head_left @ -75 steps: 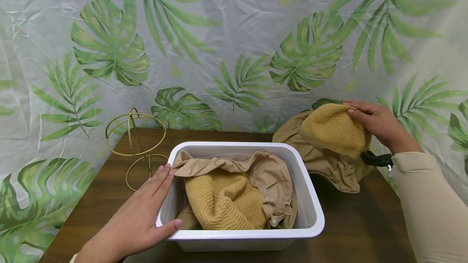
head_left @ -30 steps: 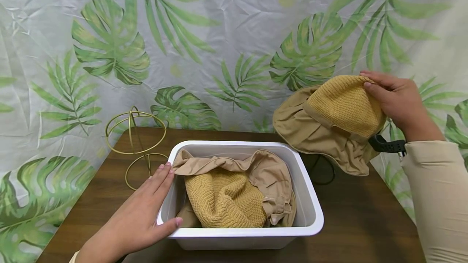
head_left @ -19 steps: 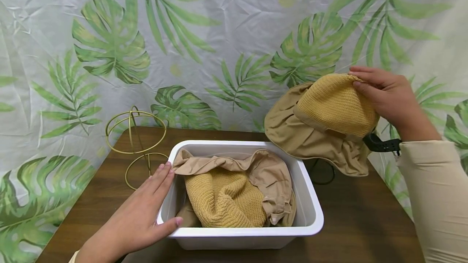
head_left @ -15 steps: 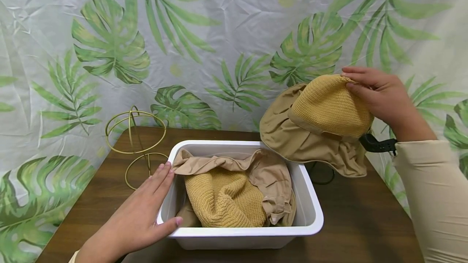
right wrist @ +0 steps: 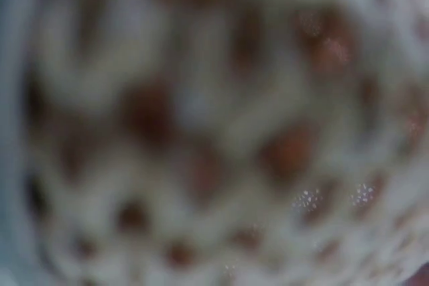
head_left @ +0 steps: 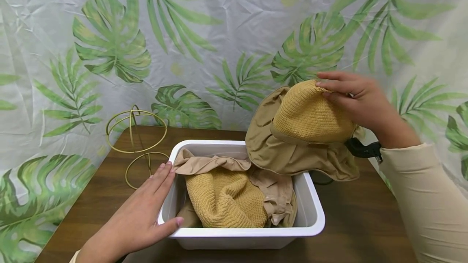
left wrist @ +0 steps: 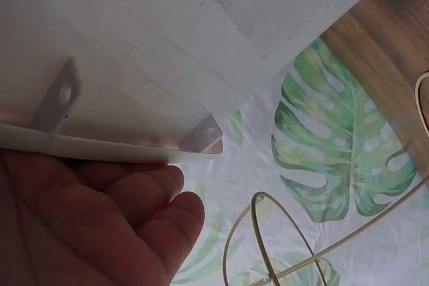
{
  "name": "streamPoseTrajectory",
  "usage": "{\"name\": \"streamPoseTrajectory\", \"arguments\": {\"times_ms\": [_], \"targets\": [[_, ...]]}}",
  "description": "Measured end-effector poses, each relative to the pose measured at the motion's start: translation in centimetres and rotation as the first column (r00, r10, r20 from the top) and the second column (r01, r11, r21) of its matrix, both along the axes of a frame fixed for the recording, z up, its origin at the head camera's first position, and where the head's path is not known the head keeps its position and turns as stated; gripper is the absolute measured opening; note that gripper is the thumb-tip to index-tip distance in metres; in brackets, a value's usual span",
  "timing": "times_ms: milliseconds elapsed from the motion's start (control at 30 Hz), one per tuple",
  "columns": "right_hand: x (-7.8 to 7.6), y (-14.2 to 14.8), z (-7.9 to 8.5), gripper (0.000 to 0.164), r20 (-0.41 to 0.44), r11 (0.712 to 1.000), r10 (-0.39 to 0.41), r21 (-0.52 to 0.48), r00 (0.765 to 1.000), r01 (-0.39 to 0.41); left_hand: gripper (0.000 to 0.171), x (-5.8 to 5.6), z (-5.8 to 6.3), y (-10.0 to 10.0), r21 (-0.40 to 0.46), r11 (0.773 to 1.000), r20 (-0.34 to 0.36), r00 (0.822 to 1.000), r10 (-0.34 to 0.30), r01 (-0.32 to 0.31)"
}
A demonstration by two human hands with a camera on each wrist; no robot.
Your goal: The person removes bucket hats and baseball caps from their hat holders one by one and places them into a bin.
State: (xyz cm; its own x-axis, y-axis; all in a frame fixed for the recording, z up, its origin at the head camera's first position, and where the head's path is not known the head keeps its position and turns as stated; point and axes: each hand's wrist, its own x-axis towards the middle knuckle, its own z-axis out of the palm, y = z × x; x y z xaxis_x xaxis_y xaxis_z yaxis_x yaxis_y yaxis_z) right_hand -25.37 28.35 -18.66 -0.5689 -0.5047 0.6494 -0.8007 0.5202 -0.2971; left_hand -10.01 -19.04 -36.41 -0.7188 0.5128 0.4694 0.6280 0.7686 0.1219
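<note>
My right hand (head_left: 362, 100) pinches the yellow knitted crown of a hat (head_left: 310, 113) with a wide tan cloth brim. The hat hangs over the back right corner of a white plastic tub (head_left: 248, 232), its brim overlapping the rim in the head view. Inside the tub lies another yellow knitted hat (head_left: 226, 198), crumpled, with its tan brim folded up at the back and right. My left hand (head_left: 135, 214) rests flat along the tub's left rim, fingers straight. In the left wrist view its curled-looking fingertips (left wrist: 181, 212) touch under the rim. Blurred knit fills the right wrist view.
A gold wire stand (head_left: 136, 145) with round rings stands left of the tub, close to my left hand. Behind the brown wooden table (head_left: 351, 214) hangs a leaf-patterned sheet (head_left: 234, 31). Part of a dark ring (head_left: 323, 181) shows below the held hat.
My right hand has lifted the hat off the right side, uncovering a dark ring there, and carried it left over the tub's back right corner. My left hand has stayed on the rim.
</note>
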Motion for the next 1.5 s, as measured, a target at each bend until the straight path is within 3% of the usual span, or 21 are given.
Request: {"name": "streamPoseTrajectory", "arguments": {"times_ms": [300,467,600,767,1067,1333,1500], "targets": [[1.2,-2.9,0.2,0.047,-0.088,0.982,0.180,0.075,0.980,-0.174,0.095,0.0,0.0,-0.1,0.006,1.000,-0.004,1.000,-0.008,0.008],[1.5,-4.3,0.3,0.036,-0.092,0.958,0.281,0.093,0.955,-0.272,0.094,0.0,-0.1,-0.1,0.007,1.000,-0.005,1.000,-0.009,0.009],[1.6,-5.1,0.3,0.022,-0.073,0.944,0.322,0.105,0.944,-0.314,0.094,0.0,-0.1,-0.1,0.004,1.000,-0.008,1.000,-0.010,0.010],[1.9,-6.1,0.2,0.034,-0.059,0.921,0.378,0.129,0.924,-0.369,0.094,-0.1,-0.1,-0.1,0.002,1.000,-0.008,1.000,-0.011,0.011],[2.6,-8.1,-0.1,0.031,-0.030,0.868,0.479,0.167,0.877,-0.468,0.094,-0.1,0.0,-0.1,0.007,1.000,-0.006,1.000,-0.010,0.010],[3.6,-10.0,-0.3,0.028,-0.089,0.838,0.527,0.221,0.845,-0.499,0.094,-0.1,0.0,-0.1,0.008,1.000,0.001,1.000,-0.011,0.011],[4.5,-11.3,-0.8,0.027,-0.063,0.808,0.572,0.213,0.817,-0.549,0.094,-0.2,0.0,-0.1,0.007,1.000,0.008,1.000,-0.010,0.010]]}}
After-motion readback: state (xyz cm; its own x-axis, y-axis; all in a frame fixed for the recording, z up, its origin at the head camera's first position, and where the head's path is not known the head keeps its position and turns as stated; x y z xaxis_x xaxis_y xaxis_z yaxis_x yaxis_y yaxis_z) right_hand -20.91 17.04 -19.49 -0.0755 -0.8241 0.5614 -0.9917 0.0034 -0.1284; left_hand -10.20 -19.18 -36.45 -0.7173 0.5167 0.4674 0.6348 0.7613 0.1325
